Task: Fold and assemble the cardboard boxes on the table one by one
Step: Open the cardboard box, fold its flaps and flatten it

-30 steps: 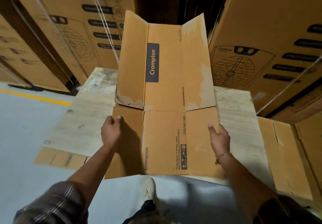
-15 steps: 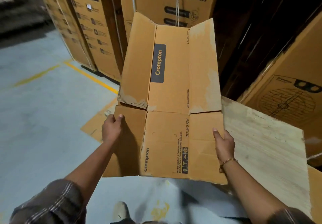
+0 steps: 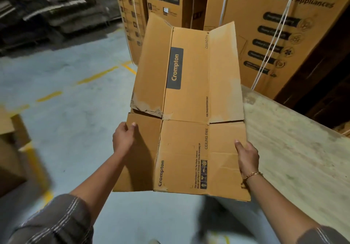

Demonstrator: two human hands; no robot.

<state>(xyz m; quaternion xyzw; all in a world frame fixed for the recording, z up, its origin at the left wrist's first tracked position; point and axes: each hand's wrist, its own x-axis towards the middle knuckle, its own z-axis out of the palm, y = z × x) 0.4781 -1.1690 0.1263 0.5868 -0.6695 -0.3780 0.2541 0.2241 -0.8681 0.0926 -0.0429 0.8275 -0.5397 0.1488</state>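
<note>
Grey concrete floor [image 3: 72, 130] fills the lower left, and nearest the camera two striped sleeves [image 3: 56, 223] frame the bare forearms that reach up to the cardboard box [image 3: 187, 145]. At the box's near left edge the left hand [image 3: 124, 138] grips the side panel, thumb laid on the upper face and the other fingers curled underneath out of sight. At the box's near right edge the right hand [image 3: 247, 157], a gold bracelet [image 3: 252, 175] on its wrist, holds the opposite panel the same way, thumb on top and fingers tucked below. The box hangs between the two hands, opened out flat along its middle, with "Crompton" and "CEILING FAN" printed on it; its near half lies nearly level, while the two long flaps of its far half tilt upward like a trough. Just right of the box runs the pale, scuffed table [image 3: 295, 149]; whether the box touches it cannot be told. Left of the box, yellow dashed lines [image 3: 98, 75] cross the floor. Behind the box stand tall printed cartons [image 3: 284, 40], one bound with a white strap [image 3: 272, 40], and far to the box's left lies a dark stack of flat sheets [image 3: 49, 10]
</note>
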